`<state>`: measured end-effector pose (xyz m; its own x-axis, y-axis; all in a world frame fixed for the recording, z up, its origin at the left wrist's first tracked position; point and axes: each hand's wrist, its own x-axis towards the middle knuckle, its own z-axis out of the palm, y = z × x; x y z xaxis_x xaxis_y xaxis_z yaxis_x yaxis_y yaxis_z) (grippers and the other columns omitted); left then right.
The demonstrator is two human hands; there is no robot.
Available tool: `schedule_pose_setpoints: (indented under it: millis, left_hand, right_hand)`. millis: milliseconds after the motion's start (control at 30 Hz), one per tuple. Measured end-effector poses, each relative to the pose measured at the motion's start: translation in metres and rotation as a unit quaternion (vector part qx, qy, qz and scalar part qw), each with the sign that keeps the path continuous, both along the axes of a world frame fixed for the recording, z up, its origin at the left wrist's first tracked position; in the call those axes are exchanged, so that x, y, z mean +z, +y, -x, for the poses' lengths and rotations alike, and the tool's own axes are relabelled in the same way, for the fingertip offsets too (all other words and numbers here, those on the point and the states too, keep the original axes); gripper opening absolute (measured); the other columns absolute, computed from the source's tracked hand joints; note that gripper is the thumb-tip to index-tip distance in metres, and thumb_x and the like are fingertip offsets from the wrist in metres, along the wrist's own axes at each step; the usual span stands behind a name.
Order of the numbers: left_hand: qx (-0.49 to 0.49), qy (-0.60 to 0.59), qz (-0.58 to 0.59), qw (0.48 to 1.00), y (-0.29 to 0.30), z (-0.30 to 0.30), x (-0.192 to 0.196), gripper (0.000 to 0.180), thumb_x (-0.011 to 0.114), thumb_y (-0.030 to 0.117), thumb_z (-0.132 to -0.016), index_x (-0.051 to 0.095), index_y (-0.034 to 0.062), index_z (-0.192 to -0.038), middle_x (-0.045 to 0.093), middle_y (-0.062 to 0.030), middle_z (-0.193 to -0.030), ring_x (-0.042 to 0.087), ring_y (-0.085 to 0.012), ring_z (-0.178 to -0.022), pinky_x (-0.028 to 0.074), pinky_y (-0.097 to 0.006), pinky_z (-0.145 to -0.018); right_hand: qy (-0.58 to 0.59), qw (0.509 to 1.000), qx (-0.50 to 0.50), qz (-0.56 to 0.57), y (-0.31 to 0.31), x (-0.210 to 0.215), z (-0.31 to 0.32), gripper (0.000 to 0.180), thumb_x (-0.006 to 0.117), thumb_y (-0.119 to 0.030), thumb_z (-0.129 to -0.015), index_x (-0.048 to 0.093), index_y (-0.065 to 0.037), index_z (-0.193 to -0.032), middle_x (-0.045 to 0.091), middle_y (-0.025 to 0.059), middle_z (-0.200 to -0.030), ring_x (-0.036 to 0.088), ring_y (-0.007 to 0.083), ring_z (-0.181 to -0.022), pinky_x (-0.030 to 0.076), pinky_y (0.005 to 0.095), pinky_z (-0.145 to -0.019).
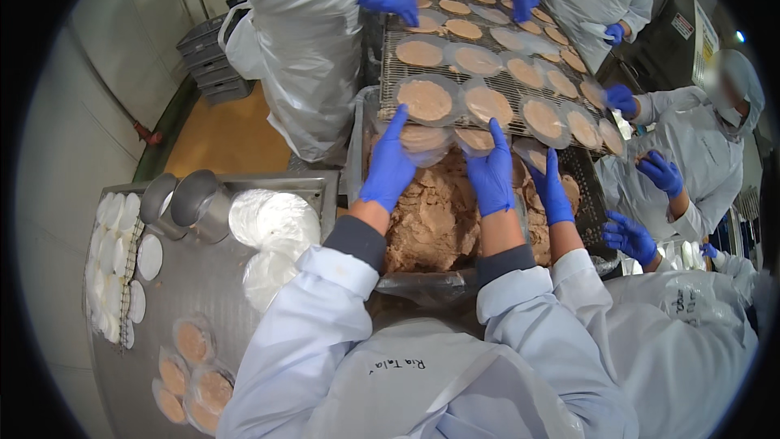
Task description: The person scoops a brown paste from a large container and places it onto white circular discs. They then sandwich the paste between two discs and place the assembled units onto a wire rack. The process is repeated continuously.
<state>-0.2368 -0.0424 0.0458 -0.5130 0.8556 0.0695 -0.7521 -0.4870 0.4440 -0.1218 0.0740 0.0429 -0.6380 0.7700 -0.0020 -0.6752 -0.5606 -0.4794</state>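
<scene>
My left hand (390,169), in a blue glove, grips the left side of a round, pinkish-brown meat patty on clear film (425,140). Its fingers stretch up along the film, and the thumb is mostly hidden. Another patty on film (474,141) is in my gloved right hand (492,172), gripped by its right side. Both patties sit at the near edge of a wire-mesh conveyor (520,132), above a lined tub (418,278) of ground meat (431,228). Filmed patties (479,61) lie in rows over the mesh.
Beside my right hand, a co-worker's gloved hand (552,193) holds another patty. Other gloved workers stand around the conveyor. A steel table (195,276) at left carries metal cylinders (201,205), stacked clear film discs (276,223), white discs (114,252) and several patties (193,341). Grey crates (213,57) stand behind.
</scene>
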Motion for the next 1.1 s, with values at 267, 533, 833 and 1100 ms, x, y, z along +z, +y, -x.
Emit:
schedule_pose_setpoints:
  millis: [267,533,833,1100]
  left_hand:
    - [0.159,0.031,0.075,0.984,0.001,-0.037,-0.022,0.037,0.065,0.012,-0.076,0.051,-0.0013,-0.108,0.058,-0.0095,-0.098,0.057,-0.0166,-0.086,0.047,-0.028,-0.075]
    - [0.452,0.051,0.206,0.867,-0.329,-0.036,-0.087,0.036,0.055,0.016,-0.084,0.044,-0.0009,-0.114,0.054,-0.0092,-0.104,0.057,-0.0158,-0.088,0.047,-0.026,-0.076]
    - [0.792,-0.008,0.251,0.556,-0.615,-0.061,-0.135,0.035,0.037,0.019,-0.091,0.043,-0.0045,-0.117,0.049,-0.0146,-0.118,0.049,-0.0204,-0.104,0.033,-0.029,-0.097]
    - [0.315,0.017,0.074,0.946,-0.216,0.043,-0.037,0.025,0.046,0.017,-0.088,0.051,0.0040,-0.109,0.053,-0.0093,-0.113,0.049,-0.0222,-0.107,0.039,-0.035,-0.092]
  right_hand:
    - [-0.223,0.929,-0.093,-0.280,0.018,-0.027,-0.026,0.037,0.046,-0.020,-0.089,0.041,0.003,-0.118,0.046,0.0153,-0.117,0.047,0.0261,-0.104,0.038,0.0356,-0.091]
    - [-0.113,0.993,-0.023,0.011,0.038,-0.091,-0.027,0.037,0.040,-0.010,-0.088,0.040,0.008,-0.120,0.045,0.0198,-0.123,0.045,0.0278,-0.112,0.034,0.0366,-0.098]
    - [-0.119,0.973,0.189,0.053,-0.105,-0.007,0.014,0.045,0.056,-0.019,-0.082,0.040,0.001,-0.119,0.050,0.0168,-0.116,0.051,0.0270,-0.104,0.046,0.0377,-0.087]
    - [-0.015,0.995,0.056,0.085,-0.037,-0.046,-0.021,0.044,0.053,-0.027,-0.085,0.041,-0.002,-0.119,0.045,0.0163,-0.122,0.046,0.0328,-0.110,0.040,0.0483,-0.093]
